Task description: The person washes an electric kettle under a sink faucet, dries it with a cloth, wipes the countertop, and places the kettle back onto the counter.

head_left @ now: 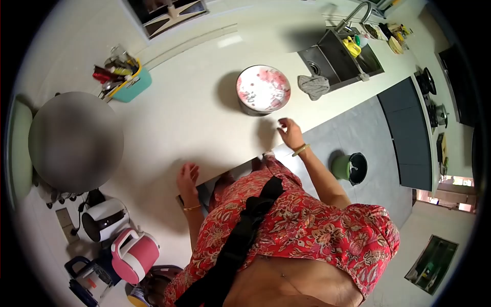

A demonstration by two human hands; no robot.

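Observation:
Over the front edge of the white counter (pixel 174 112), my left hand (pixel 188 176) hovers with its fingers loosely bent and nothing in them. My right hand (pixel 290 133) is raised near the counter edge, fingers curled but apart, holding nothing. The nearest thing to it is a round bowl or pot with a pink-flowered white top (pixel 263 88), just beyond the fingertips and not touched. A grey cloth (pixel 313 87) lies to the right of it, beside the sink.
A steel sink (pixel 335 60) holds something yellow (pixel 352 47). At the left are a teal utensil basket (pixel 134 86), a large round grey object (pixel 76 142), a white appliance (pixel 106 220) and a pink jug (pixel 135 256). A green bin (pixel 341 167) stands on the floor.

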